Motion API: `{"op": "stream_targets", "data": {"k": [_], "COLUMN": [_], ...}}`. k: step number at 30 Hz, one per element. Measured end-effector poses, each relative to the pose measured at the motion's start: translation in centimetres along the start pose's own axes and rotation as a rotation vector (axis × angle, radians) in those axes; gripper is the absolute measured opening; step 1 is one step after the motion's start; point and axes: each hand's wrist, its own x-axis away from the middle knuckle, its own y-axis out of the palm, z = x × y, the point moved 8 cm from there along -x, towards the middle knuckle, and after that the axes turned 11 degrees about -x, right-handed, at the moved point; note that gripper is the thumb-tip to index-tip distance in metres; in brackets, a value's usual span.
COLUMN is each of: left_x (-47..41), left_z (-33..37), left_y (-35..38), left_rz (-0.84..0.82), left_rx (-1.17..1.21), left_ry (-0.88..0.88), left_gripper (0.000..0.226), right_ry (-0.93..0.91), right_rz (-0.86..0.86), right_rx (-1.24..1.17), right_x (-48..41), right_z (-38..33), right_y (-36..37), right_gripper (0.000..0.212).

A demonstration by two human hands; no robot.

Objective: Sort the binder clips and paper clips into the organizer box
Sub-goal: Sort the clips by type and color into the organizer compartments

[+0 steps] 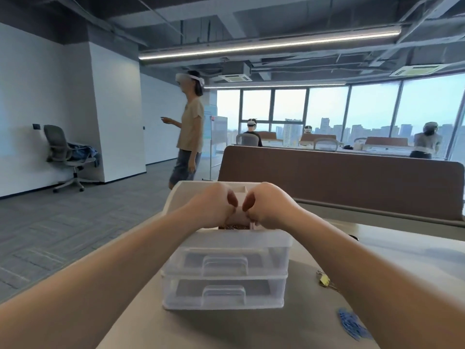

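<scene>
A clear plastic organizer box [224, 295] with two shut drawers stands on the table in front of me. Both my hands are over its open top compartment. My left hand [214, 207] and my right hand [270, 207] have their fingers curled round a small pale box [239, 218] held between them. Just under that box, a heap of metallic paper clips [231, 226] shows in the top compartment. To the right on the table lie a yellow binder clip [324, 280] and a pile of blue paper clips [352, 323].
A white plastic tray or lid [181, 195] stands behind the organizer. A brown desk divider [339, 177] runs along the far side of the table. The table's left edge slants close to my left arm. A person [190, 132] stands on the floor beyond, near an office chair [65, 157].
</scene>
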Motion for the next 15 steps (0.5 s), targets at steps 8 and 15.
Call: {"op": "stream_targets", "data": {"k": [8,15], "left_x": [1.7,3.2], "left_z": [6.8,15.3], "left_y": [2.6,10.0], "left_rz": [0.059,-0.125], "left_rx": [0.284,0.312], "left_ry": [0.149,0.258], "left_gripper": [0.013,0.011], "right_ry": [0.113,0.257], "right_rz": [0.052,0.023], "right_rx": [-0.079,-0.011], "right_x": [7.6,15.0], "right_z": [5.8,14.8], "right_y": [-2.9,-4.5], "right_gripper": [0.013,0.011]}}
